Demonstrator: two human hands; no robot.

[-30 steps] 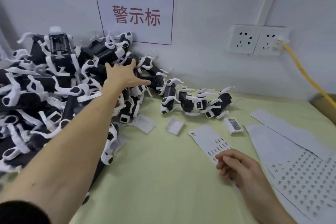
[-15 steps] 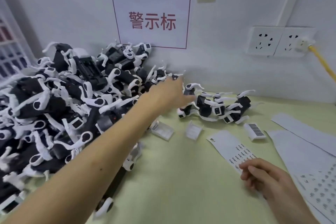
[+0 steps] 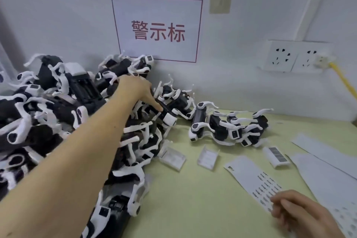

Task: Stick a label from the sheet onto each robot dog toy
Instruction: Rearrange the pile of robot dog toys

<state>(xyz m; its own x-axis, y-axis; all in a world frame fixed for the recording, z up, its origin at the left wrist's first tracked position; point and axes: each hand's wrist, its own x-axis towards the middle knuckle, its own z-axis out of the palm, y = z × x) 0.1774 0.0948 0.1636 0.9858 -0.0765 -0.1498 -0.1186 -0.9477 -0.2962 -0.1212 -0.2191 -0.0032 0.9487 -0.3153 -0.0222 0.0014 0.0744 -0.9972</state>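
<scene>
Pale green tabletop (image 3: 193,208) against a white wall bearing a red-bordered sign (image 3: 157,29) and sockets (image 3: 293,56). Heaped across the left half of the frame, a big pile of robot dog toys (image 3: 48,118); right of centre, a small cluster of toys (image 3: 229,127), probably the finished few. Most apparently still unlabelled, so early in the task. Left hand (image 3: 135,89), thumb extended, reaching onto one toy (image 3: 170,114) at the pile's right edge; fingers hidden, so grip impossible to judge. Toy's long axis slanting from upper left to lower right, white end lowest. Lower right, right hand (image 3: 293,214) loosely curled, fingertips pressing the label sheet (image 3: 257,181); another label sheet (image 3: 328,179) beyond it.
</scene>
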